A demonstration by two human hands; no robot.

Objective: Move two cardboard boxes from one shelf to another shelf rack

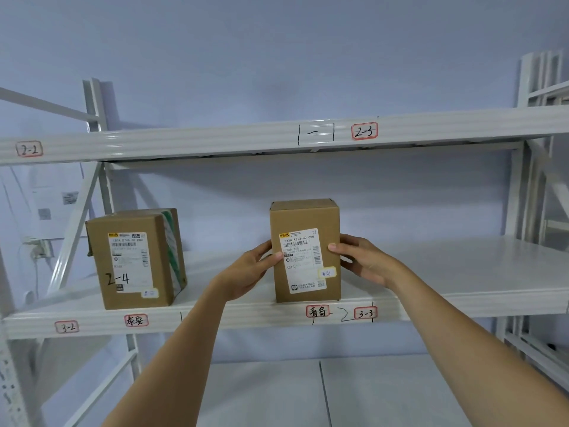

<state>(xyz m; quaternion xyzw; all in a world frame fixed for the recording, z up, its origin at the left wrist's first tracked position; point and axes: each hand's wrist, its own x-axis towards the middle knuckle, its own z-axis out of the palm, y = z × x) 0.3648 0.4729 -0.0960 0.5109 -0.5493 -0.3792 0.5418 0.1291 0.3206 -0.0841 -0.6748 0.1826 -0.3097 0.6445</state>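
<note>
A tall cardboard box (304, 217) with a white shipping label stands upright at the front edge of the middle shelf (462, 272), above the "3-3" tag. My left hand (252, 269) presses its left side and my right hand (360, 257) its right side, thumbs on the front face. A second, wider cardboard box (135, 266) marked "2-4", with green-striped tape on its side, stands on the same shelf to the left, apart from both hands.
The white metal rack has an upper shelf beam (215, 143) tagged "2-2" and "2-3", and a lower shelf (385, 392) beneath my arms. Diagonal braces (77, 223) stand at the left. Another rack's uprights (542, 87) rise at the right. A pale wall is behind.
</note>
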